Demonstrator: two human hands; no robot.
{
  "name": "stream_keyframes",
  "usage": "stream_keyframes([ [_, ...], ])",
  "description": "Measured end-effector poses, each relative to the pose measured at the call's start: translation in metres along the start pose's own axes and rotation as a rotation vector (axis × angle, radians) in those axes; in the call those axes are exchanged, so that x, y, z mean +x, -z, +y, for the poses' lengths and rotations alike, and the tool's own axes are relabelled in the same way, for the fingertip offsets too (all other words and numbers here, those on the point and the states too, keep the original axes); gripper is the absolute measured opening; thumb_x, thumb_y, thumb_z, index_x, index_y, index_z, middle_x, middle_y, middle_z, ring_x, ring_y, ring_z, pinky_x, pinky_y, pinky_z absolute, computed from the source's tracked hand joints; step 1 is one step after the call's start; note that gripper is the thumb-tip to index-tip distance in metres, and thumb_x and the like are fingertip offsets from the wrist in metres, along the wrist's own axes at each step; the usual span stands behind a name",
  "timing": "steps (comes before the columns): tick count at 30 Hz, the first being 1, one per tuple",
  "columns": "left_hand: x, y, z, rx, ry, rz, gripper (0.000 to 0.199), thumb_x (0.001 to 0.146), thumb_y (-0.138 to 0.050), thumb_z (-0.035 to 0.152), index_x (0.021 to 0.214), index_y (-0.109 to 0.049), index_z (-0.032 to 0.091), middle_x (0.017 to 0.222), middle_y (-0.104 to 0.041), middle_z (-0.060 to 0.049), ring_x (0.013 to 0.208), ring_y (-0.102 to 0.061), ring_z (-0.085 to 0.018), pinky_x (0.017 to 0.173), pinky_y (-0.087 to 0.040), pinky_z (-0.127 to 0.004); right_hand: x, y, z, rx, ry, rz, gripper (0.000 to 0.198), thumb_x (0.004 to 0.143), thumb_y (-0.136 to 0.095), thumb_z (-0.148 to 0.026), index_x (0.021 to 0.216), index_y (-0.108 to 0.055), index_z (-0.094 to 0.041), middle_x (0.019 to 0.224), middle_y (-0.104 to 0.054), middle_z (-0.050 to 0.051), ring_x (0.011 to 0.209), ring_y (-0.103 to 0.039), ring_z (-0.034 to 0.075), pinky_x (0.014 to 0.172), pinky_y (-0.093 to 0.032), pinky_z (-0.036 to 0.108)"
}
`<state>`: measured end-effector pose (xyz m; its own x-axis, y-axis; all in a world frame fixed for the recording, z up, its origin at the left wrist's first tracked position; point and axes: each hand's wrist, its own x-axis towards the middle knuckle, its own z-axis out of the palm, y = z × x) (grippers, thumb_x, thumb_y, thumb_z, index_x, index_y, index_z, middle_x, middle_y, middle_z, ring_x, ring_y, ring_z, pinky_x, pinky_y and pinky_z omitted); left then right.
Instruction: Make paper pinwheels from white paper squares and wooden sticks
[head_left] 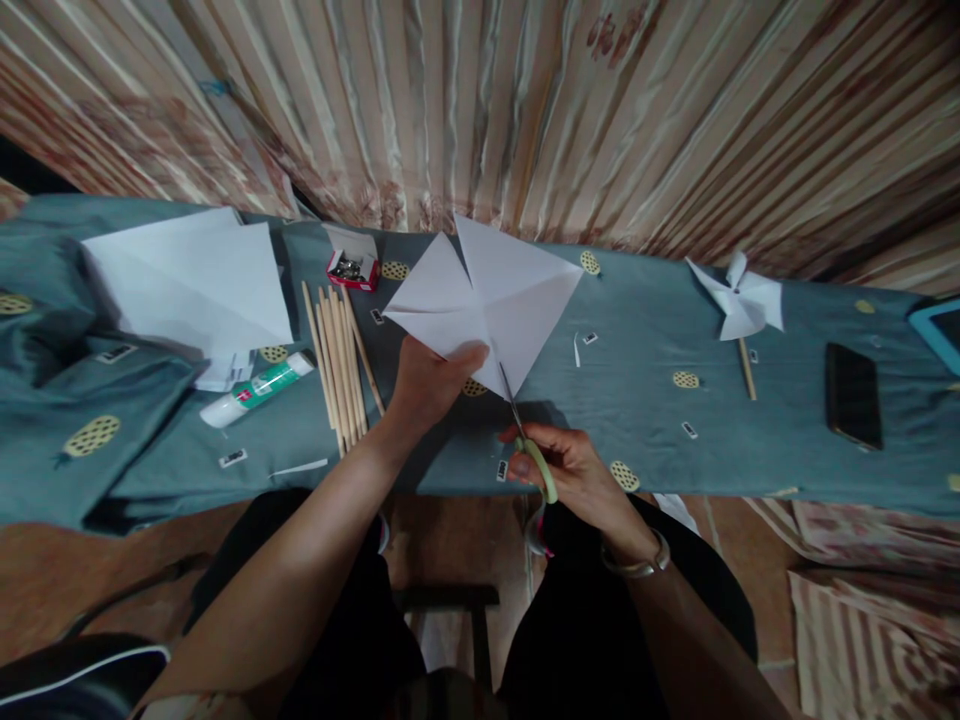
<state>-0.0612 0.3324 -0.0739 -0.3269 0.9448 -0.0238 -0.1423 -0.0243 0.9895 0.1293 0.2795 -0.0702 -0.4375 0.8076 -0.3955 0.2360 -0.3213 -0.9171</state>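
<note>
My left hand point(433, 382) pinches the lower left part of a white paper square point(517, 290), thumb on top. The sheet has crease lines, and a slit runs in from its upper edge. In my right hand point(566, 470) is a pair of scissors point(538, 468) with light green handles, fingers through the loops. The scissor blades meet the paper's near corner, close to a crease. A finished-looking white paper pinwheel point(739, 300) on a wooden stick point(747, 370) lies to the right.
Left of my hands lie several wooden sticks point(341, 370), a glue stick point(256, 390), a small red box point(352, 262) of metal pieces and white paper sheets point(191, 285). A dark phone point(853, 396) and a blue-edged device point(934, 325) are at right. A curtain point(480, 110) hangs behind.
</note>
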Motion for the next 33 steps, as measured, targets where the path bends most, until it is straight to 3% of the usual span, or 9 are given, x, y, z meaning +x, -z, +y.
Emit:
stream_keyframes([
  [7,0.003,0.003,-0.006,0.096,-0.09,-0.016,0.015,0.061,-0.077,0.021,0.07,-0.068,0.014,0.072,-0.069,-0.002,0.069,-0.062,-0.017,0.066,-0.051,-0.027,0.001,-0.001,-0.002,0.046,-0.061,0.028,0.041,0.065,-0.082,-0.047,0.091,-0.071,-0.016,0.061,-0.061,-0.004,0.053,-0.051,0.008,0.051,-0.04,0.02],
  [13,0.006,0.005,-0.01,0.128,-0.136,-0.046,0.016,0.063,-0.076,0.025,0.07,-0.067,0.014,0.072,-0.07,-0.003,0.067,-0.062,-0.017,0.064,-0.053,-0.027,0.0,-0.003,0.0,0.09,-0.095,0.033,0.044,0.063,-0.083,-0.048,0.091,-0.071,-0.016,0.059,-0.059,-0.005,0.052,-0.05,0.008,0.048,-0.039,0.019],
  [22,0.0,0.003,-0.013,0.075,-0.115,-0.126,0.021,0.065,-0.076,0.027,0.079,-0.069,0.013,0.08,-0.073,-0.005,0.075,-0.066,-0.02,0.073,-0.054,-0.031,0.001,0.0,-0.001,0.0,0.0,0.037,0.04,0.07,-0.078,-0.047,0.094,-0.071,-0.017,0.064,-0.065,-0.002,0.056,-0.056,0.01,0.055,-0.046,0.023],
  [33,0.0,0.002,-0.01,0.061,-0.109,-0.13,0.024,0.063,-0.077,0.028,0.08,-0.069,0.013,0.084,-0.074,-0.006,0.077,-0.066,-0.02,0.073,-0.055,-0.032,0.001,-0.003,-0.002,0.097,-0.068,0.073,0.04,0.062,-0.084,-0.045,0.088,-0.071,-0.018,0.061,-0.065,-0.003,0.056,-0.06,0.011,0.056,-0.049,0.022],
])
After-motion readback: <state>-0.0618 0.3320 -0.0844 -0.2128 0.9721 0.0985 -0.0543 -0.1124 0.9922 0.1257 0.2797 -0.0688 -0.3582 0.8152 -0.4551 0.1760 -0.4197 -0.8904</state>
